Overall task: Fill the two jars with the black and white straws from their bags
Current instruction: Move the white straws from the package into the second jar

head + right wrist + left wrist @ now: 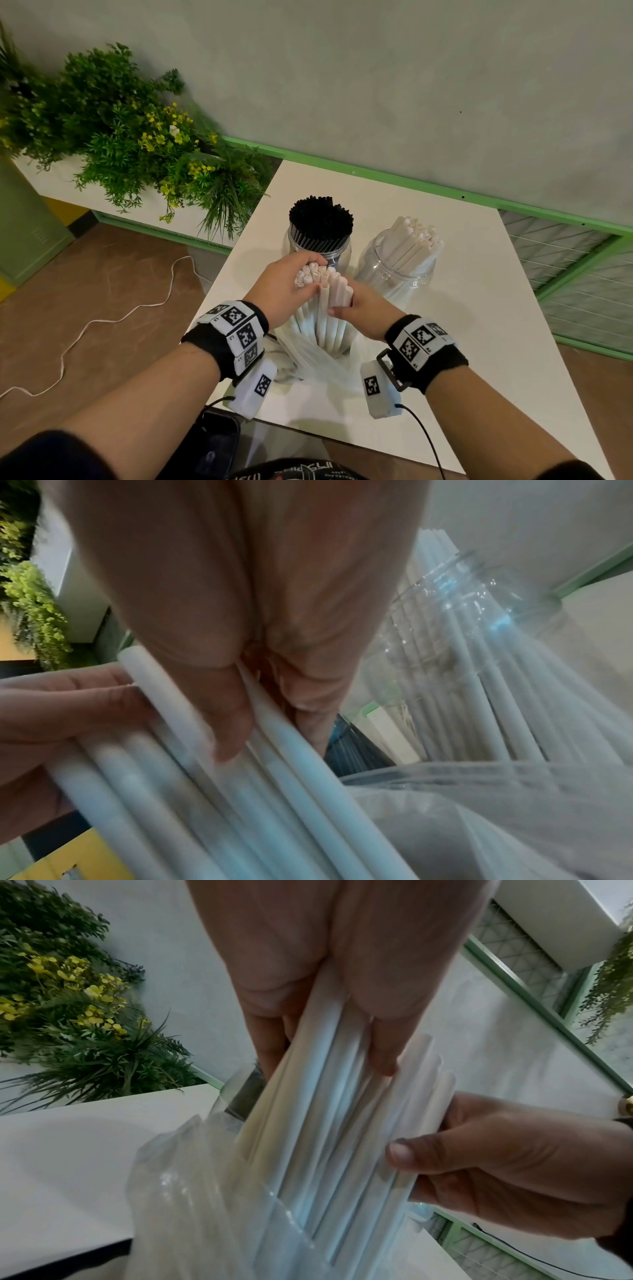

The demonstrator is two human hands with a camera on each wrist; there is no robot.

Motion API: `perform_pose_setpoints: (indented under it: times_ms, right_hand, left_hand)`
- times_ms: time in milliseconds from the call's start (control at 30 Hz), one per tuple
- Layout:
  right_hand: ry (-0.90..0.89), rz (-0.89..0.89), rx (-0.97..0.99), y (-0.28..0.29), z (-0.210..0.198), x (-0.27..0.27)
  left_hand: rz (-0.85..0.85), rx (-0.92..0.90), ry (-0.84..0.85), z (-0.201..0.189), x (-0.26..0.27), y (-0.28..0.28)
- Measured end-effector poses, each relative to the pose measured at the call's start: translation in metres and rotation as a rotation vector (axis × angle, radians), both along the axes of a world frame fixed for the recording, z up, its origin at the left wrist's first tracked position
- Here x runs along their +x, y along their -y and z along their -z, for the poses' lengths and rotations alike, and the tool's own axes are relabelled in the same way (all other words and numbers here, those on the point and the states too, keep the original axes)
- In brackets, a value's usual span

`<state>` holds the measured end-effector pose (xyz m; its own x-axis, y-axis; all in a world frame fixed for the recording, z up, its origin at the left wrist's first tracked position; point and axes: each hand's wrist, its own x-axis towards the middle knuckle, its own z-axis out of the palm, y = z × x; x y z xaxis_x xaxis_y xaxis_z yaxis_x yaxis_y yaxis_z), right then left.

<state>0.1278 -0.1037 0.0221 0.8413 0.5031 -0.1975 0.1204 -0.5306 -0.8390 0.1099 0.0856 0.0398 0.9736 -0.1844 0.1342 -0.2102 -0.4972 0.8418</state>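
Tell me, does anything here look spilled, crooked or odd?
Nothing spilled. The white straws lean to one side in their half-filled jar, while the black straws stand packed upright.

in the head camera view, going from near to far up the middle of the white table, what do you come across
Clear plastic bag → bundle of white straws gripped by left hand and right hand → jar of black straws → green rail along the wall.
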Motion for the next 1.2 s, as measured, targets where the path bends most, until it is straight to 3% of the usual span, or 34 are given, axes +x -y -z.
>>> perform_pose_setpoints:
  times_ms: [200, 500, 633, 833, 1200]
  right_hand:
    - [0.059, 0.08, 0.031, -0.005, 0.002, -0.004]
    - [0.015, -0.007, 0.186, -0.004, 0.017, -0.017]
    - [0.075, 0.132, 0.202, -0.02, 0.036, -0.028]
    - [0.214, 0.325, 0.288, -0.03, 0.028, -0.026]
    - [0.209, 0.413, 0.339, -0.022, 0.02, -0.009]
  left_hand:
    - [0.003, 0.047, 0.018, 0.001, 0.002, 0.001]
    - [-0.055, 0.09, 0.033, 0.003, 0.008, 0.002]
    - [-0.058, 0.101, 0.029, 0.002, 0.01, 0.004]
    - [-0.047, 0.091, 0.017, 0.001, 0.01, 0.001]
    - [0.01, 0.104, 0.079, 0.003, 0.01, 0.002]
